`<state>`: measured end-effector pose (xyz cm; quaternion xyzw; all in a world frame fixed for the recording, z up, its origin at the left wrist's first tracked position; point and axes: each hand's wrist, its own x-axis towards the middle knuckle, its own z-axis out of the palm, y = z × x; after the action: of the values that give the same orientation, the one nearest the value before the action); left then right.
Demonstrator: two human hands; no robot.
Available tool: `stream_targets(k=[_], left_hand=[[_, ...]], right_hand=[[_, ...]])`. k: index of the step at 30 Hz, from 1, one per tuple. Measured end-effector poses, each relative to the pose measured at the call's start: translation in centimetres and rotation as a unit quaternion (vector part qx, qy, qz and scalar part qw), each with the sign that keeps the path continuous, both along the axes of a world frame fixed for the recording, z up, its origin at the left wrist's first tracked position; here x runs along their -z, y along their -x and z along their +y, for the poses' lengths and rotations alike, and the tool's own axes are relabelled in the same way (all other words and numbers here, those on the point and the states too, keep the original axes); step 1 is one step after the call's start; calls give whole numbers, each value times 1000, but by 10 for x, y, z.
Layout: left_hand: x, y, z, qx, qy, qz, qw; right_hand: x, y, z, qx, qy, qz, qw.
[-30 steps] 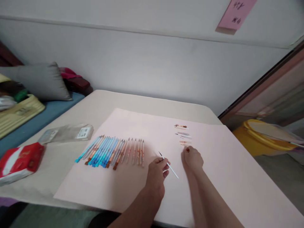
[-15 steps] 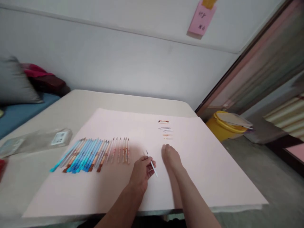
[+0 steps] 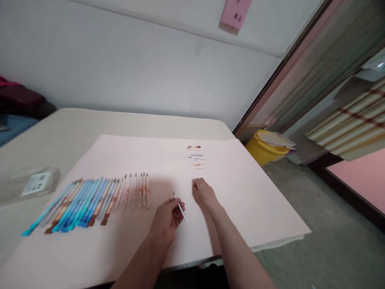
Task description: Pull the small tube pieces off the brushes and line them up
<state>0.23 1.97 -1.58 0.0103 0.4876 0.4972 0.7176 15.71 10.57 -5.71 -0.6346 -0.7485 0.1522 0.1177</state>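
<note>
From the head view, the left hand (image 3: 166, 218) pinches a thin white stick (image 3: 179, 206) between thumb and fingertips, its dark tip jutting past them above the pink sheet (image 3: 240, 192), while the right hand (image 3: 203, 192) rests curled just beside it, its grasp impossible to tell.

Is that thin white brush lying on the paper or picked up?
Picked up. The left hand pinches the brush between its fingers, dark tip pointing away from the person, above the pink paper.
</note>
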Motion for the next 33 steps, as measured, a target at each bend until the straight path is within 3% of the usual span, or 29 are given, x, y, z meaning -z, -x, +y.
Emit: stream_targets(k=[2,4,7,8,9,11,13,16,21,33], left_hand=[[0,-2,-1,8,5,7,1000],[-1,-3,-3,27,8,13,1000],[-5,-3,-6,67,-10,35,997],[-6,-4,-7,78,-23,48,995],[-8,-4,-8,88,-38,65,993],[-10,-4,-9,100,-72,104,987],[-13,-5,-9,107,-104,144,978],[-15,-7,-9,118,-146,187,964],[-16,-9,-10,132,-174,212,953],[-11,-10,-11,124,-179,200,955]], right_hand=[[1,9,0,-6,8,-58,998],[0,13,0,10,18,-54,998],[-14,13,-3,40,52,149,987],[-21,12,-5,46,79,260,961],[-28,12,-7,52,111,375,919],[-44,13,-14,58,175,559,809],[-56,17,-20,76,216,652,723],[-63,25,-27,123,248,700,658],[-59,30,-30,168,242,710,639],[-60,36,-32,151,257,707,642]])
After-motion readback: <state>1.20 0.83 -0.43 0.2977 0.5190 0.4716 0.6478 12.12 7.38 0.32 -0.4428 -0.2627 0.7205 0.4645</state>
